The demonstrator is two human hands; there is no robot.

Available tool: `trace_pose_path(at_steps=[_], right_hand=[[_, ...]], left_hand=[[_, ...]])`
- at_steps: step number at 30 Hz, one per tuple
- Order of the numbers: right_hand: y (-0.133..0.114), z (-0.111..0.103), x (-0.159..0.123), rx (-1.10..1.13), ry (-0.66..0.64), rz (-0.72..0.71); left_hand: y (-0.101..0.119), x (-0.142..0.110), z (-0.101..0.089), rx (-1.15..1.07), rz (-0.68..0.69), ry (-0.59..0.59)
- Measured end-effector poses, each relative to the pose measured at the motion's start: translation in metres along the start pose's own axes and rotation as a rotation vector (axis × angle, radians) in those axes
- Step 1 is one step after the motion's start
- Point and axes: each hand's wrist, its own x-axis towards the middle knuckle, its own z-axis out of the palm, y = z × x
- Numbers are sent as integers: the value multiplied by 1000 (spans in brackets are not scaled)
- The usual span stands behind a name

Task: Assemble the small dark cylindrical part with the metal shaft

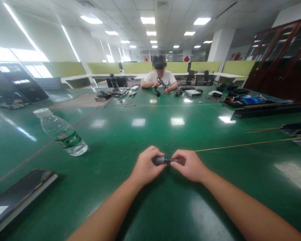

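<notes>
I've got a big green table (pixel 110 167) on my feed, co-worker (pixel 171 77) across it. Water bottle (pixel 61 129) leans off to the left, green label (pixel 71 140) too blurry for me to read. Left hand (pixel 148 165) pinches a small dark tool (pixel 161 160) near centre, right hand (pixel 189 164) its thin end, both partly hiding it.

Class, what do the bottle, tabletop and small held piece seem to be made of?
Bottle: probably clear, glossy plastic; see-through, with bright highlights.
Tabletop: glossy green surface, perhaps painted or coated; it mirrors ceiling lights.
Small held piece: dark and grey, perhaps metal or plastic; blur hides its finish.
</notes>
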Motion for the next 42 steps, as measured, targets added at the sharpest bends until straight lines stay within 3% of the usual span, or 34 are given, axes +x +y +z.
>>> trace_pose_path(at_steps=[31, 38, 42], right_hand=[[1, -9, 1, -12, 56, 47], [1, -5, -1, 16, -37, 4], [1, -4, -1, 20, -47, -2]], left_hand=[[-6, 2, -8, 42, -31, 66], [-10, 5, -12, 28, -310, 144], [-9, 7, -13, -315, -460, 150]])
